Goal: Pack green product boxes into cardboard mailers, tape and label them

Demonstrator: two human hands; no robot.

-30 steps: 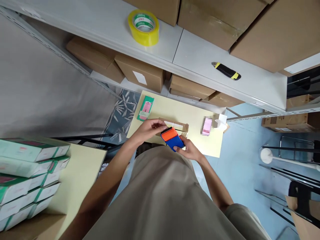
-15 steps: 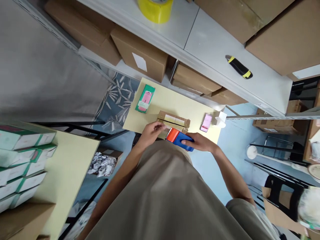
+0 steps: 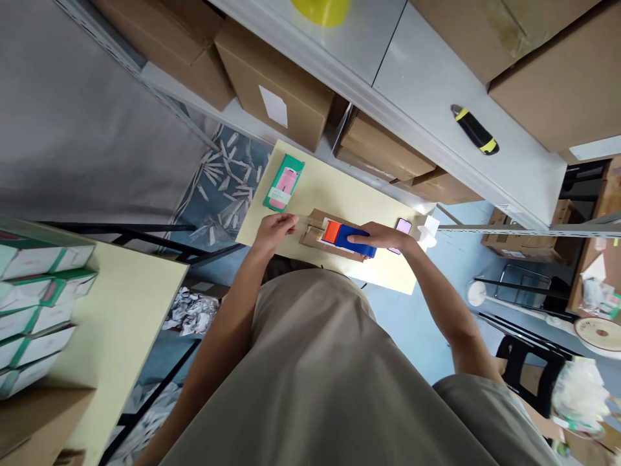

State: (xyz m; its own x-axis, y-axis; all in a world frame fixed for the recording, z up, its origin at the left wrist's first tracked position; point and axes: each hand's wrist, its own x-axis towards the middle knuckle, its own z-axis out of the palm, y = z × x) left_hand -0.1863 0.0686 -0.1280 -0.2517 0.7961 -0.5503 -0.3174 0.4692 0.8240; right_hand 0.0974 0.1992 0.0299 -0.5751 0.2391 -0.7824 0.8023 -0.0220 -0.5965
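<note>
My right hand (image 3: 381, 237) is wrapped around a blue and orange tape dispenser (image 3: 342, 236), holding it over a small cardboard box (image 3: 313, 241) on the pale yellow table (image 3: 264, 228). To the left of the box, my left hand (image 3: 277, 232) pinches the end of a strip of clear packing tape (image 3: 303, 224), which stretches toward the dispenser. The dispenser hides much of the box top. A green box with a pink picture (image 3: 284, 183) lies just beyond my left hand. Past my right hand lies a phone (image 3: 403, 225), partly covered by the hand.
A shelf (image 3: 436, 116) with cardboard boxes (image 3: 274, 84), a yellow tape roll (image 3: 323, 10) and a black-yellow utility knife (image 3: 475, 129) overhangs the table's far side. Stacked green-white boxes (image 3: 39, 310) stand on a side table (image 3: 140, 291) at left.
The dispenser has moved forward from the table's near edge to above the cardboard box. My left hand has moved left, away from the dispenser, with tape stretched between them.
</note>
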